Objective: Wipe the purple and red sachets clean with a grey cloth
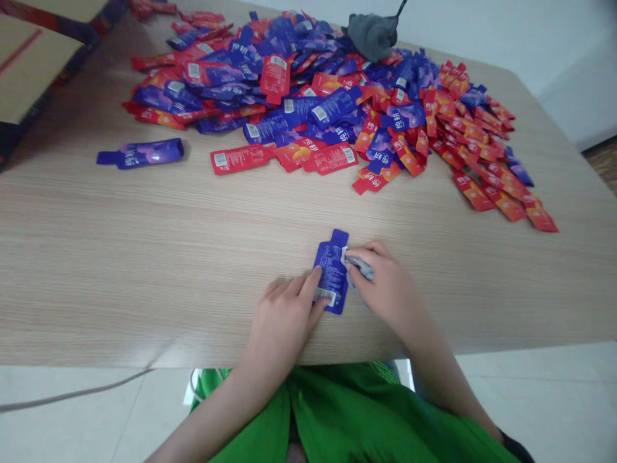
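One blue pouch lengthwise, neck forward

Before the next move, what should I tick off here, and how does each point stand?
1. Left hand on the pouch: ok, thumb and finger at its lower left.
2. Right hand holding the cloth: ok, at the pouch's right edge.
3. Barcode side of the pouch up: ok, barcode showing.
4. Pouch apart from the pile: ok, a gap shows.
5. Pouch surface free of marks: cannot tell, too small to see.
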Demonstrator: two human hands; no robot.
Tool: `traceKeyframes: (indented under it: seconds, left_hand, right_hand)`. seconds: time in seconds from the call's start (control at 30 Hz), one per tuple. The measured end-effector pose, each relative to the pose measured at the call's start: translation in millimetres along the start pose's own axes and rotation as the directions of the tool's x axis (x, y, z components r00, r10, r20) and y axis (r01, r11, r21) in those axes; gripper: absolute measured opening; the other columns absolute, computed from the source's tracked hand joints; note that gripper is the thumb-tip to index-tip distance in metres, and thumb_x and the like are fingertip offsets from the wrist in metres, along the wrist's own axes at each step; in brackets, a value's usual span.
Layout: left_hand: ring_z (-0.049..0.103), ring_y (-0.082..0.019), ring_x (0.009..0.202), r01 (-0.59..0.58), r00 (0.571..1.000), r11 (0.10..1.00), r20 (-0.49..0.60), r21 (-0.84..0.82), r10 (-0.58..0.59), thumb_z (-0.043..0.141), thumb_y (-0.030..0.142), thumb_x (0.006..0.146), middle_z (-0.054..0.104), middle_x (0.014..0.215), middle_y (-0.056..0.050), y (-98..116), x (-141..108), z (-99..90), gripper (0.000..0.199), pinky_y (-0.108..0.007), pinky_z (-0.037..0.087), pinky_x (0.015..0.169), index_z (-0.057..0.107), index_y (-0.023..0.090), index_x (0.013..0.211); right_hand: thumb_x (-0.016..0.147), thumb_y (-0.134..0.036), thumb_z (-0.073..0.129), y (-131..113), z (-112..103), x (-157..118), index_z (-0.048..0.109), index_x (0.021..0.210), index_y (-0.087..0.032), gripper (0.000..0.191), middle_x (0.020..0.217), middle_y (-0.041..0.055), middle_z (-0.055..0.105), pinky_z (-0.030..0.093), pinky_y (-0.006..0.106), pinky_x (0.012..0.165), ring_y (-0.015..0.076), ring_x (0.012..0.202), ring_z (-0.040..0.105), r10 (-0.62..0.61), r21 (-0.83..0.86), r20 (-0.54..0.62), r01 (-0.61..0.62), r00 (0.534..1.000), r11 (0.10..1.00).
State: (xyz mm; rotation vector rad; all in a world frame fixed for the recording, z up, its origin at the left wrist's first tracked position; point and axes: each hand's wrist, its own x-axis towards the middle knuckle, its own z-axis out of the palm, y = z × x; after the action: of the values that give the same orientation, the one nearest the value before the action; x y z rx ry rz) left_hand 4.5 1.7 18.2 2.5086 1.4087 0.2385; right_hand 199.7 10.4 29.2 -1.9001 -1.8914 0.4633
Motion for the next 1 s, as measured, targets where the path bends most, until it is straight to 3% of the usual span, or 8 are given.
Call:
traceKeyframes:
  seconds: [0.07,0.17,0.23,0.33,0.43,0.67,0.8,1.0]
  left_hand:
    - [0.071,-0.023,0.079,-0.063,0.998,0.997,-0.001,-0.053,0.063,0.052,0.041,0.099,0.076,0.095,-0.01,0,-2,0.7,0.043,-0.04,0.055,0.08,0.057,0.012,0.131]
    - [0.069,-0.024,0.084,-0.067,0.998,0.992,0.014,-0.108,0.069,0.047,0.04,0.101,0.074,0.095,-0.008,-8,1,-3.8,0.034,-0.042,0.054,0.081,0.067,0.018,0.118]
    - [0.066,-0.027,0.098,-0.019,1.0,0.997,-0.02,-0.073,0.018,0.054,0.041,0.098,0.071,0.106,-0.01,-14,7,-6.7,0.032,-0.044,0.052,0.085,0.068,0.02,0.118]
    - [0.055,-0.033,0.12,0.033,0.997,0.999,-0.073,-0.012,-0.034,0.067,0.046,0.089,0.06,0.138,-0.016,-20,17,-5.6,0.06,-0.048,0.048,0.094,0.054,0.018,0.141]
    - [0.046,-0.035,0.133,0.046,0.999,0.999,-0.03,0.028,-0.045,0.067,0.048,0.088,0.047,0.155,-0.011,-17,24,-1.0,0.067,-0.05,0.044,0.097,0.048,0.022,0.147]
    - [0.039,-0.037,0.14,0.078,0.997,0.992,-0.002,0.098,-0.078,0.052,0.05,0.096,0.04,0.159,-0.01,1,24,3.1,0.064,-0.054,0.041,0.098,0.043,0.017,0.15]
    - [0.039,-0.037,0.14,0.114,0.993,0.987,-0.047,0.11,-0.11,0.045,0.048,0.099,0.041,0.159,-0.009,7,24,4.2,0.062,-0.055,0.04,0.099,0.042,0.014,0.15]
    - [0.041,-0.035,0.139,0.101,0.995,0.987,-0.029,0.125,-0.098,0.045,0.05,0.099,0.041,0.159,-0.007,5,26,1.0,0.061,-0.053,0.043,0.095,0.043,0.017,0.15]
  right_hand:
    - [0.092,-0.025,0.056,0,3,4,0.074,0.109,-0.024,0.024,0.109,0.0076,0.066,0.054,0.036,0.076,0.0219,0.09,0.067,-0.021,-0.066,0.014,0.021,1.0,0.998]
    - [0.093,-0.022,0.055,2,2,14,0.074,0.108,-0.025,0.025,0.11,0.0063,0.065,0.053,0.034,0.077,0.0204,0.092,0.067,-0.097,-0.053,0.08,0.102,0.992,0.993]
    - [0.093,-0.022,0.056,4,0,20,0.074,0.108,-0.025,0.024,0.11,0.0053,0.065,0.053,0.034,0.08,0.0195,0.094,0.066,-0.144,-0.014,0.132,0.147,0.981,0.989]
    - [0.093,-0.022,0.056,4,-4,29,0.075,0.106,-0.026,0.023,0.109,0.0046,0.066,0.052,0.034,0.084,0.0191,0.095,0.066,-0.178,0.013,0.163,0.179,0.97,0.984]
    - [0.092,-0.021,0.058,0,-4,36,0.074,0.106,-0.025,0.022,0.11,0.0044,0.067,0.052,0.034,0.084,0.0191,0.094,0.066,-0.161,0.021,0.136,0.16,0.978,0.987]
    - [0.092,-0.02,0.057,-4,0,42,0.075,0.099,-0.024,0.019,0.11,0.0048,0.066,0.05,0.032,0.08,0.0198,0.096,0.066,-0.158,-0.073,0.132,0.168,0.979,0.983]
    - [0.091,-0.019,0.059,2,0,32,0.075,0.095,-0.024,0.017,0.108,0.0051,0.065,0.05,0.032,0.08,0.0196,0.095,0.065,-0.161,-0.057,0.143,0.171,0.976,0.984]
    - [0.089,-0.017,0.06,7,-4,12,0.075,0.092,-0.024,0.017,0.103,0.0044,0.065,0.049,0.032,0.076,0.0191,0.091,0.065,-0.114,-0.037,0.148,0.12,0.982,0.992]
